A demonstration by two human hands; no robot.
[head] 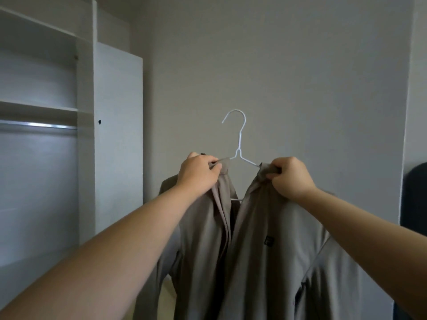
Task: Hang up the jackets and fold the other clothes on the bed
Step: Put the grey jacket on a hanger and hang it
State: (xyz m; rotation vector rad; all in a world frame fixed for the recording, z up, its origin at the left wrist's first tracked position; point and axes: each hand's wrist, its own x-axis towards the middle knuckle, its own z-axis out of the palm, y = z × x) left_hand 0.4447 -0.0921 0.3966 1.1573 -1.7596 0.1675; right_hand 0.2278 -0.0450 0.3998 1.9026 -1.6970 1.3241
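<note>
Jacket [265, 239] up in mid-air on the hanger [239, 144], left hand [198, 174] and right hand [291, 179] each with a grip pinching a shoulder, likely squaring it; rail [38, 125] waits far left.

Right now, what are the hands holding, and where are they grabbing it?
A taupe jacket draped on a white wire hanger. The left hand pinches its collar on one side of the hook, the right hand grips the collar on the other.
</note>
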